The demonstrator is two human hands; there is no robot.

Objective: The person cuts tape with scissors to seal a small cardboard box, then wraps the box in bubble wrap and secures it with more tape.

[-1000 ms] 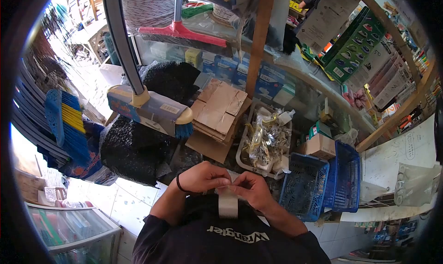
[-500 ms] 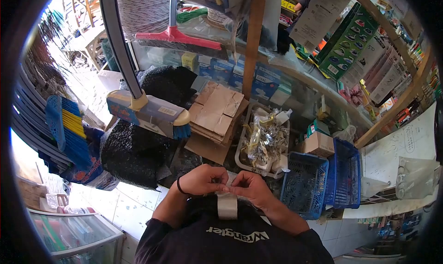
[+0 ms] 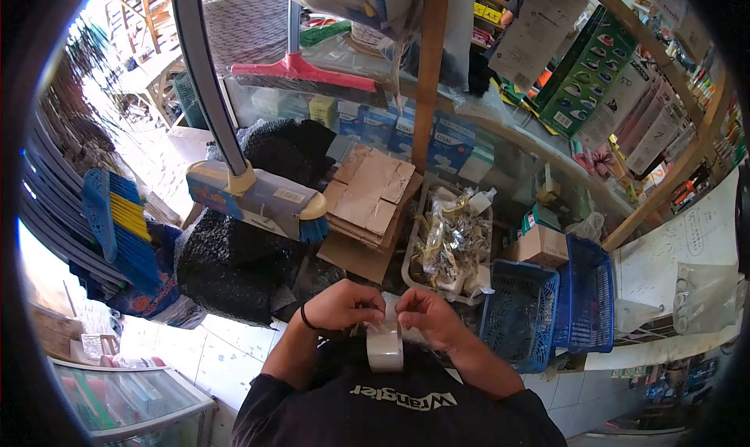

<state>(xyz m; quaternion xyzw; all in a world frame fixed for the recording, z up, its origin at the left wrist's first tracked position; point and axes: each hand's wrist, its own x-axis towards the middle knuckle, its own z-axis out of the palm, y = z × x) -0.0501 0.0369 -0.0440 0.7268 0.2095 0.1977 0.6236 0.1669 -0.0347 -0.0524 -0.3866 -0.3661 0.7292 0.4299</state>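
A roll of clear packing tape [image 3: 385, 351] rests against the front of the dark shirt, with a short strip standing up between my hands. My left hand [image 3: 344, 305], a black band at its wrist, is closed with its fingertips pinching the strip's left edge. On the other side my right hand [image 3: 432, 319] is also closed, thumb and forefinger together at the strip's right edge. Just beyond the hands stands a white tray [image 3: 408, 271] heaped with small metal pieces in clear plastic wrapping [image 3: 449, 236].
Flattened cardboard [image 3: 371, 189] is stacked left of the tray. Blue baskets [image 3: 519, 314] stand to the right, near a small brown box [image 3: 542, 245]. A boxed blue broom head [image 3: 254, 201] and black bubble wrap [image 3: 226, 263] occupy the left. A wooden post [image 3: 429, 80] rises behind.
My hands have moved slightly apart, and more of the tape strip shows between them. The view has shifted a little.
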